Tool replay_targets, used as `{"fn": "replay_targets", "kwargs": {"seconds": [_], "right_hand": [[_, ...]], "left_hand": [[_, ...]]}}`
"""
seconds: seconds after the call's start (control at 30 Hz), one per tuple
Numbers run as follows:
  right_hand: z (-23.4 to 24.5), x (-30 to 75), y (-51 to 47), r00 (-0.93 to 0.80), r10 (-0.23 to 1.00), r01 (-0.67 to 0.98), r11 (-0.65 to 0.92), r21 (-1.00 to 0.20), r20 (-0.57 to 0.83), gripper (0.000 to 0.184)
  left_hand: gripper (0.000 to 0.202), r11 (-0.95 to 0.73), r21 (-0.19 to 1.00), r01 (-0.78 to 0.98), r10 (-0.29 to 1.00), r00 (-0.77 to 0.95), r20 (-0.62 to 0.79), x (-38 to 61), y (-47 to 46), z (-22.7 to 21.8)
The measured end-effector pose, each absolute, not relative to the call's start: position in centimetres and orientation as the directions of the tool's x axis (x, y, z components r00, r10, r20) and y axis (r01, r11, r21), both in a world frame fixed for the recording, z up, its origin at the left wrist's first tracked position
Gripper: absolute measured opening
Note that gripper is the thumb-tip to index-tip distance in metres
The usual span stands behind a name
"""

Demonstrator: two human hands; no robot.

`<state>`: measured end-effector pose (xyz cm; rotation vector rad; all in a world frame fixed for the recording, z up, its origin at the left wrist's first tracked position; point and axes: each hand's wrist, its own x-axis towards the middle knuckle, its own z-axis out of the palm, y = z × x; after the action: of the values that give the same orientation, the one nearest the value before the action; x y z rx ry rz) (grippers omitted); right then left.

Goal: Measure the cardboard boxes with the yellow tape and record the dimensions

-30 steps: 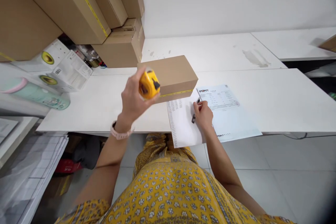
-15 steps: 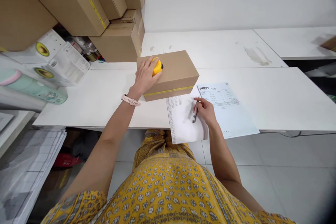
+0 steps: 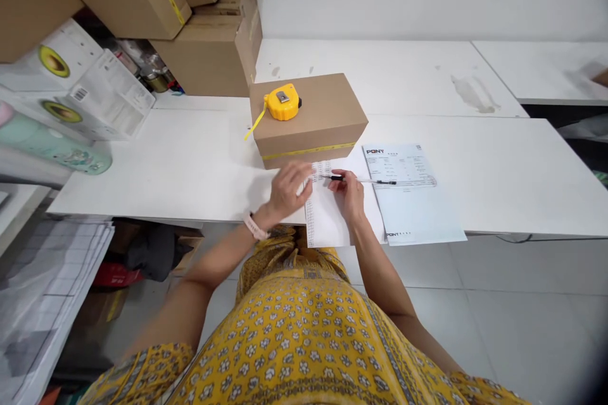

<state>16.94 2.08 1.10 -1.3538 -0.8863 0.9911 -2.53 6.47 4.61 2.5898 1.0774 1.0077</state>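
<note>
My right hand (image 3: 350,197) grips a pen (image 3: 375,181) over a spiral notebook (image 3: 325,221). The pen lies nearly level, its tip pointing left above the page. At the notebook's left edge is my left hand (image 3: 289,193), fingers loosely bent with the thumb apart and nothing seen in it. Beyond both hands stands a closed cardboard box (image 3: 323,114) with a yellow strip along its front. A yellow tape measure (image 3: 284,103) rests on top of that box, its short yellow strap hanging over the left edge. A printed PONY sheet (image 3: 418,212) lies right of the notebook.
Large cardboard boxes (image 3: 209,57) are stacked at the back left. White cartons with avocado pictures (image 3: 109,95) and a mint green bottle (image 3: 61,145) stand at the far left. The white table (image 3: 503,183) ends in a front edge close to my body.
My left hand has let go of the tape measure, leaving it on the box, and moved down to the notebook. My right hand has turned the pen from upright to nearly level, tip leftward.
</note>
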Motion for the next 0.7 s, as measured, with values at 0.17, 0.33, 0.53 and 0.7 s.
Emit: {"fn": "replay_targets", "kwargs": {"seconds": [0.17, 0.33, 0.53, 0.7], "right_hand": [[0.0, 16.7, 2.4, 0.333, 0.943, 0.045, -0.008, -0.999, 0.008, 0.044], [-0.6, 16.5, 2.7, 0.374, 0.927, 0.099, -0.04, -0.994, 0.0, 0.037], [-0.5, 16.5, 3.8, 0.362, 0.931, 0.173, -0.019, -0.985, 0.045, 0.026], [-0.5, 16.3, 4.0, 0.374, 0.927, 0.195, -0.056, -0.979, 0.021, 0.033]], "left_hand": [[0.073, -0.749, 0.325, 0.577, 0.621, 0.783, 0.041, -3.9, 2.2, 0.0], [0.112, -0.809, 0.246, 0.534, 0.54, 0.841, -0.049, -4.8, 2.5, 0.4], [0.096, -0.798, 0.227, 0.558, 0.565, 0.824, -0.039, -4.4, 2.2, 1.0], [0.087, -0.782, 0.261, 0.566, 0.589, 0.808, 0.014, -4.2, 2.0, 0.9]]}}
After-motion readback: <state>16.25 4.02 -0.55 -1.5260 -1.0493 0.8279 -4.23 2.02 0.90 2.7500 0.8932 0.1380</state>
